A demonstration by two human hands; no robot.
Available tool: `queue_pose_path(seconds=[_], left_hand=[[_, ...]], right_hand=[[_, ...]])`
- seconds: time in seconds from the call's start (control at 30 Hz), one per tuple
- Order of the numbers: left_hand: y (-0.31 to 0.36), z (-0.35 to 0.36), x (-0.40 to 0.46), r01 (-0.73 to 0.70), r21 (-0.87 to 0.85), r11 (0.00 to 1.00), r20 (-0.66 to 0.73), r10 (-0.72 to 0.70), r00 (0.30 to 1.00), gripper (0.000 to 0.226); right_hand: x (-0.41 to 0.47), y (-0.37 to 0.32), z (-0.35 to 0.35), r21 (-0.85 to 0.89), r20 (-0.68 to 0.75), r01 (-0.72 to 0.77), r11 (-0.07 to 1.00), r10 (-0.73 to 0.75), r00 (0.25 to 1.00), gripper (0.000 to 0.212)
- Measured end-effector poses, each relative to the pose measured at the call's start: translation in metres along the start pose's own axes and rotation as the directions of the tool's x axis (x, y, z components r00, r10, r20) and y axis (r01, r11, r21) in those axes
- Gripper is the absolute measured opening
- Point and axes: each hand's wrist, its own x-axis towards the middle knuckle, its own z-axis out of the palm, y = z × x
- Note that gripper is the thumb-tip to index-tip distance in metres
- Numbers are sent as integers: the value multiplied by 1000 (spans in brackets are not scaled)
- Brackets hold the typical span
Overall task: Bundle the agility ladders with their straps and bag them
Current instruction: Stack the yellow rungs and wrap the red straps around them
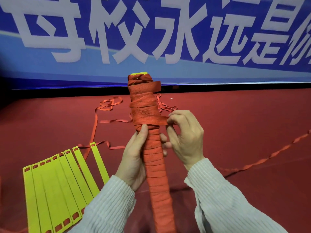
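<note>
To the left of the wrapped bundle, a second agility ladder of flat yellow plastic rungs (55, 185) is seen fanned out on the red carpeted floor (244, 125), its red webbing strap (96, 125) trailing loose and tangled beyond the rungs; this ladder is judged not yet bundled. At the centre, the wrapped bundle of yellow rungs bound in red webbing (151, 148) is held upright, with a sliver of yellow showing at its top end. The left hand (134, 158) is curled round the bundle's middle from the left, the thumb pressed on the front of the wrapping. Just right of the bundle, the right hand (183, 137) is seen pinching the free end of the bundle's strap (161, 121), drawn taut off the wrapping, between thumb and fingers. The winding is tight and even below the hands, looser and overlapping above them. Farther right of the bundle, another length of red strap (262, 161) is laid across the floor. Behind the bundle, a blue banner with large white characters (151, 31) is hung. The first bundle is judged nearly finished, the strap end not yet secured; no bag is in view, so bagging is left.
</note>
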Motion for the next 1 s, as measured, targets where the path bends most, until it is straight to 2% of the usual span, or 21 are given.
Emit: queue_pose_path(seconds=[0.13,0.27,0.37,0.43,0.53,0.67,0.87,1.0], left_hand=[[-1,-5,2,3,101,995,28,-6,1000,77],[-2,-10,7,-13,117,993,-37,18,999,73],[-3,-3,4,62,127,990,-54,-56,997,71],[-8,4,-1,97,204,974,-41,-90,995,77],[-16,4,-2,0,274,962,-11,3,1000,62],[-11,1,-1,-29,239,971,-12,33,999,55],[-6,-6,2,-120,313,942,-34,137,990,59],[-1,-5,2,-108,160,981,-15,112,994,63]], right_hand=[[-1,-1,-1,-6,-24,-14,1000,14,1000,26],[-2,-1,-4,11,-1,-20,1000,20,1000,15],[-1,-6,-3,30,17,-17,999,17,1000,12],[0,-11,0,49,19,-12,999,11,1000,14],[3,-15,2,50,13,17,999,-18,1000,16],[6,-10,-3,-20,-20,27,999,-27,999,12],[6,0,-7,-60,-36,13,998,-15,999,10],[6,5,-7,-60,-95,-3,998,-2,995,18]])
